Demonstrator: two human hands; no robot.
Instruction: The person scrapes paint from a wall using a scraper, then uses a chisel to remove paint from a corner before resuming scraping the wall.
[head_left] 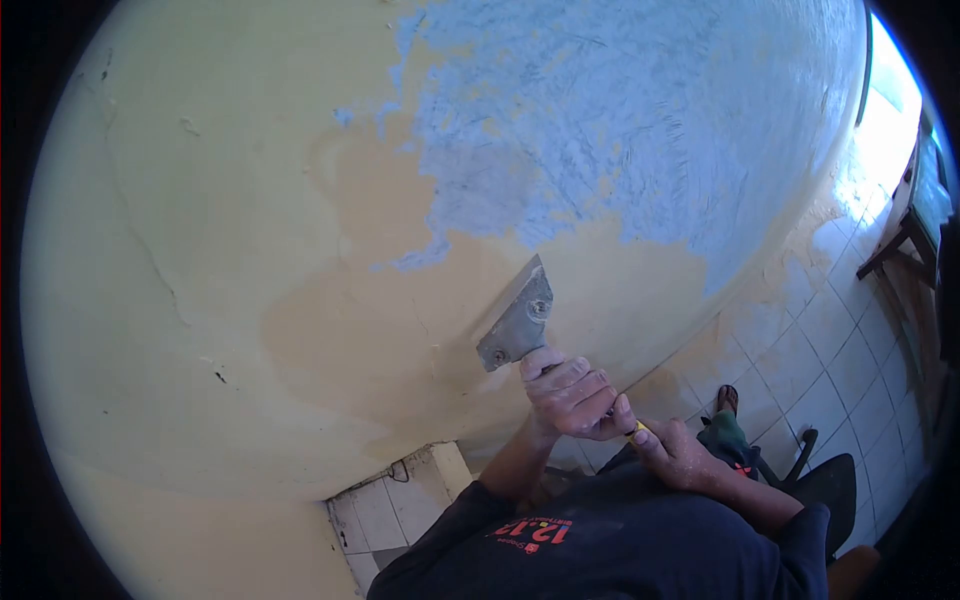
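Dark shirt (pixel 620 545) below; left hand (pixel 570 395) and right hand (pixel 680 455), arms bent, clench scraper (pixel 520 320) (blade against wall (pixel 250 250)).

From my station I can make out the scraper (pixel 518 322) only as far as its blade. Its handle (pixel 640 428) is buried under the person's closed left hand (pixel 570 395) and right hand (pixel 680 455), bar a yellow sliver between them. The fine lettering of the shirt print (pixel 530 532) is illegible. The wooden furniture (pixel 905 240) is cut off by the lens edge. The window (pixel 890 120) is washed out by glare.
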